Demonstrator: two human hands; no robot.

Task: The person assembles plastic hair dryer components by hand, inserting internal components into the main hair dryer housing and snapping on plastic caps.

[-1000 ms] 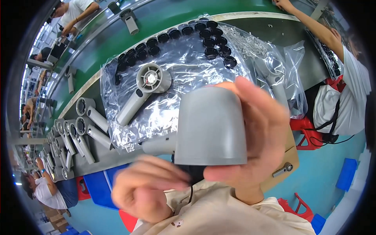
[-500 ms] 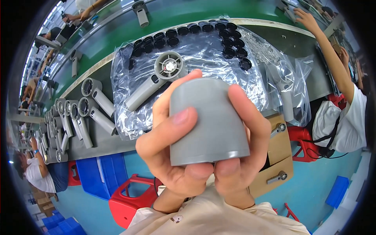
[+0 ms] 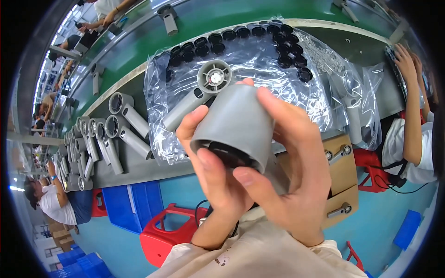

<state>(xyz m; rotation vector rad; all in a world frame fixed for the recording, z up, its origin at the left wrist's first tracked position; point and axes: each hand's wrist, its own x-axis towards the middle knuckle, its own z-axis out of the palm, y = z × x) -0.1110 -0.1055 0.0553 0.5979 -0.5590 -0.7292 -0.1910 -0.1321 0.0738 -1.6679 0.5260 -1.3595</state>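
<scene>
Far left, a person in a white shirt [image 3: 53,204] sits at the end of the bench, well away from you. Next along, a bunch of grey dryer bodies [image 3: 109,139] lie in rows on the grey worktop [image 3: 139,169], handles pointing roughly toward you. Below them you've got a blue bin [image 3: 132,204] and a red stool [image 3: 160,236] on the floor.

Then the clear plastic sheet [image 3: 296,88] spread over the bench, with one more dryer body [image 3: 199,92] lying on it, round end up, and a curved row of black rings [image 3: 245,39] along the far edge of the sheet, next to the green belt [image 3: 139,44].

Now the middle: you're holding a grey tapered shell [image 3: 236,125] up close to the camera, in front of the sheet, with its dark open end tilted down toward you. Your left hand [image 3: 213,180] has it gripped from below, thumb pressed on the lower rim and fingers curled up the left side. Your right hand [image 3: 296,176] is clamped around the right side, fingers over the top, thumb on the rim just beside your left thumb. So both hands are closed on the shell.

Right of your hands there's a cardboard box [image 3: 343,171] with a few small grey parts on it. Far right, another person's arm [image 3: 410,116] reaches up to the bench.
</scene>
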